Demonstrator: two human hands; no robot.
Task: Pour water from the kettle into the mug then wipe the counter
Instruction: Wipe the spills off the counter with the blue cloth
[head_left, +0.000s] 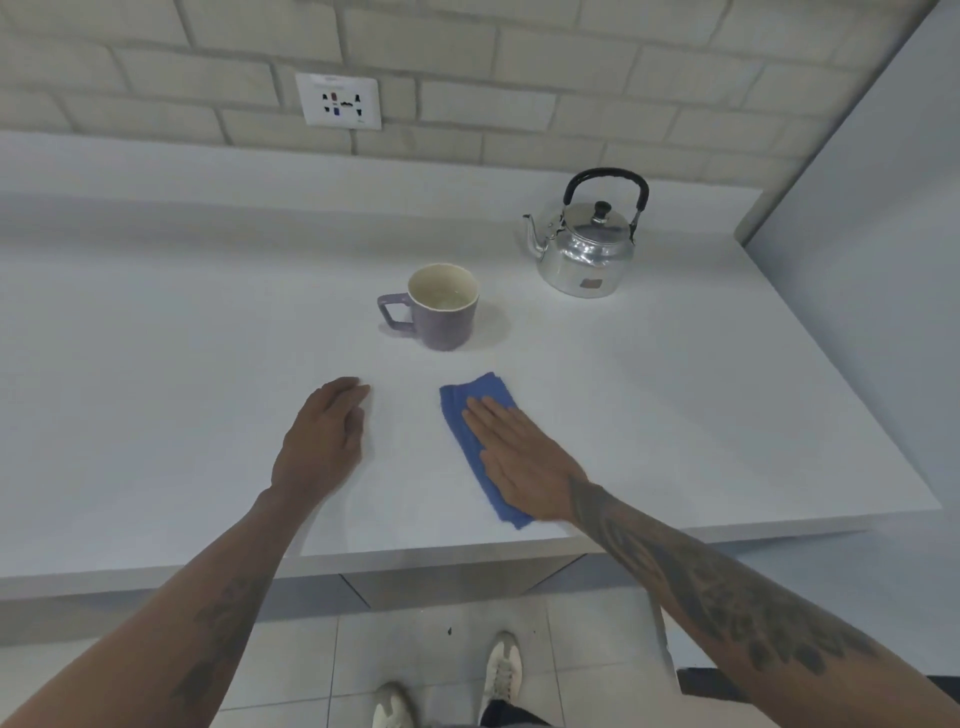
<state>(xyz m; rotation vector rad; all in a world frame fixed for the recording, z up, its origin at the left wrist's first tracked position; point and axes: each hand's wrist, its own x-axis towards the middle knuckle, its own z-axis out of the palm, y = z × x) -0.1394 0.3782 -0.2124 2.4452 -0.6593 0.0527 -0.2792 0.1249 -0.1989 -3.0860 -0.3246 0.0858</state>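
counter: the wide white laminate counter (156, 322) was the biggest thing here, flat and smooth, so a cloth should've glided over it easy. no puddle i could make out tbh.
kettle: the shiny rounded metal kettle with the black arched handle (584, 249) sat upright toward the back right, well apart from both hands. probably weighty if it had water left, hard and a bit slick, so the black handle on top was the place to grab it.
mug: the purple ceramic mug with a cream inside (441, 306) stood between kettle and hands, handle pointing left, and looked like it had some water in it. breakable, so i'd guess the pour was done and you'd wipe around it.
cloth: the folded blue terry cloth (475, 410) lay near the front edge, soft, light and floppy. pressing from above beat pinching it.
right hand: the right hand (514, 457) was spread flat on the cloth, fingers straight, palm down.
left hand: the left hand (327, 431) rested loosely on the bare counter, fingers curled a little, holding nothing.
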